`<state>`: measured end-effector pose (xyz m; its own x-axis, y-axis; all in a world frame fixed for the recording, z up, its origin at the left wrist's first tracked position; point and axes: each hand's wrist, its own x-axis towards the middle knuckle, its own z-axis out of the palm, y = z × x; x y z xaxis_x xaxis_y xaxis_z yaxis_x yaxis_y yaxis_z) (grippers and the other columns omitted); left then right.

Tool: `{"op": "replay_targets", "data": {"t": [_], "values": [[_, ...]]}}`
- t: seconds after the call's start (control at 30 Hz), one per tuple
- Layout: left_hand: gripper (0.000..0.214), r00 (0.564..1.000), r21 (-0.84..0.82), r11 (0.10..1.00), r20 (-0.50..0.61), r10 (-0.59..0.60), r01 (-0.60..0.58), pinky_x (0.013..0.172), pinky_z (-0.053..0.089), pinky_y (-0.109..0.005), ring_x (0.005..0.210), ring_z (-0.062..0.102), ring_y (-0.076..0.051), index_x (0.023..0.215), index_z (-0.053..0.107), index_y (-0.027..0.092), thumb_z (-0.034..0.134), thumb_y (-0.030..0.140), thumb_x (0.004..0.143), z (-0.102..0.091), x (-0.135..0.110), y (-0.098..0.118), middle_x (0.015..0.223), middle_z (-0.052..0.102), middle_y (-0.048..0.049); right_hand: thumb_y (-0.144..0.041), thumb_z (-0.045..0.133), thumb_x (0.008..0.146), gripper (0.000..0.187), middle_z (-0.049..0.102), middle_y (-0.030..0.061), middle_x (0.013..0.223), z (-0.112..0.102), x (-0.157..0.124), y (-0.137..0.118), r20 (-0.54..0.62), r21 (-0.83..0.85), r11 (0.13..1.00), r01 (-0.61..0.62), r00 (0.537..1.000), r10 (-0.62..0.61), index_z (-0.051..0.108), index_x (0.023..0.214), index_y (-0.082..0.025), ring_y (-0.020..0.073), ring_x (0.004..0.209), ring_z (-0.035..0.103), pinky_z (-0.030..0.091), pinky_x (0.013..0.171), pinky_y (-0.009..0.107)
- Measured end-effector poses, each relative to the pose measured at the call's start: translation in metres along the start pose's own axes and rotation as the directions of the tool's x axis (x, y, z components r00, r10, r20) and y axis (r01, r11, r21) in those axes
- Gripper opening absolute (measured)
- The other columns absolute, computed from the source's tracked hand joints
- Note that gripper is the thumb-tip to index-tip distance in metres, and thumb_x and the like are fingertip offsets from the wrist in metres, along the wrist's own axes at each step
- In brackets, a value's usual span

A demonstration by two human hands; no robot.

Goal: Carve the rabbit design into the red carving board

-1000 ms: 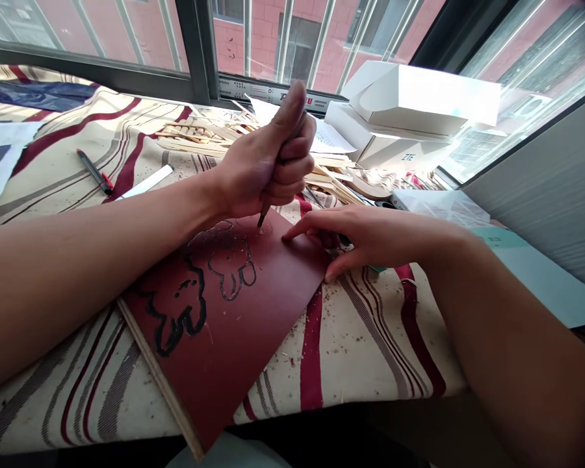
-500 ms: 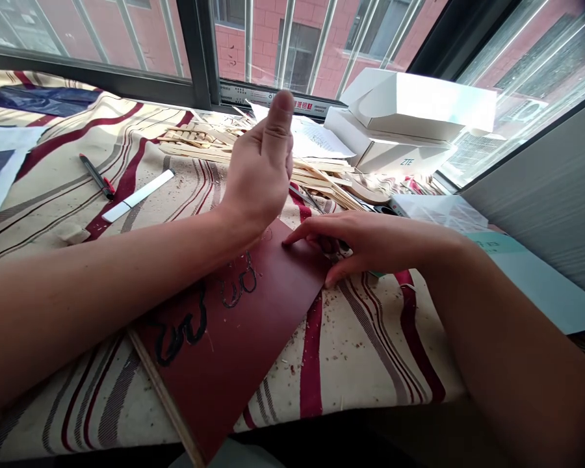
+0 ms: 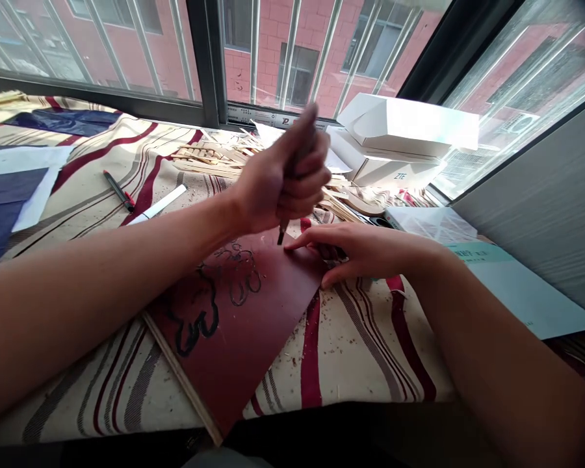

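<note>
A dark red board [image 3: 253, 318] with black-outlined figures carved into it lies tilted on the striped cloth [image 3: 370, 344]. My left hand [image 3: 283, 179] is a fist around a carving tool, whose dark tip [image 3: 280, 238] pokes out below the fist just above the board's far corner. My right hand [image 3: 365, 250] lies flat with fingers spread on the board's right corner, its index fingertip close to the tool's tip.
Wood shavings litter the cloth. Thin wooden strips [image 3: 209, 159] are piled behind my left hand. White boxes [image 3: 400, 140] stand by the window. A red-capped pen [image 3: 119, 192] and a white strip [image 3: 158, 205] lie at the left. A pale green sheet [image 3: 517, 286] lies at right.
My left hand, raised with the thumb up half a second ago, has come back down as a fist with the tool tip near the board. The right hand stays put.
</note>
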<state>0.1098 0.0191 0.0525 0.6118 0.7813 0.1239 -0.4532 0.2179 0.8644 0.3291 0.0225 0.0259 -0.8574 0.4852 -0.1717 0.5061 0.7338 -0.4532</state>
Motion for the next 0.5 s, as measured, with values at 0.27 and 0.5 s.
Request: {"op": "replay_targets", "data": {"t": [0.27, 0.5], "values": [[0.080, 0.984, 0.035, 0.985, -0.054, 0.172, -0.171, 0.035, 0.010, -0.016, 0.031, 0.014, -0.004, 0.055, 0.037, 0.020, 0.006, 0.058, 0.118, -0.032, -0.006, 0.026, 0.046, 0.013, 0.0068, -0.039, 0.057, 0.111, 0.052, 0.054, 0.0131, 0.172, 0.002, 0.007, -0.025, -0.135, -0.052, 0.958, 0.282, 0.948, -0.287, 0.061, 0.161, -0.022, 0.0282, 0.162, 0.047, 0.041, 0.134, 0.050], [0.079, 0.999, 0.131, 0.991, -0.032, 0.034, -0.030, 0.035, 0.015, -0.015, 0.029, 0.018, -0.004, 0.051, 0.041, 0.017, 0.011, 0.044, 0.120, -0.024, -0.005, 0.012, 0.043, 0.017, 0.0056, -0.039, 0.047, 0.115, 0.047, 0.070, 0.0171, 0.155, 0.014, 0.019, -0.009, -0.380, -0.258, 0.965, -0.039, 0.923, -0.065, 0.075, 0.145, -0.015, 0.0335, 0.148, 0.065, 0.053, 0.125, 0.058]]}}
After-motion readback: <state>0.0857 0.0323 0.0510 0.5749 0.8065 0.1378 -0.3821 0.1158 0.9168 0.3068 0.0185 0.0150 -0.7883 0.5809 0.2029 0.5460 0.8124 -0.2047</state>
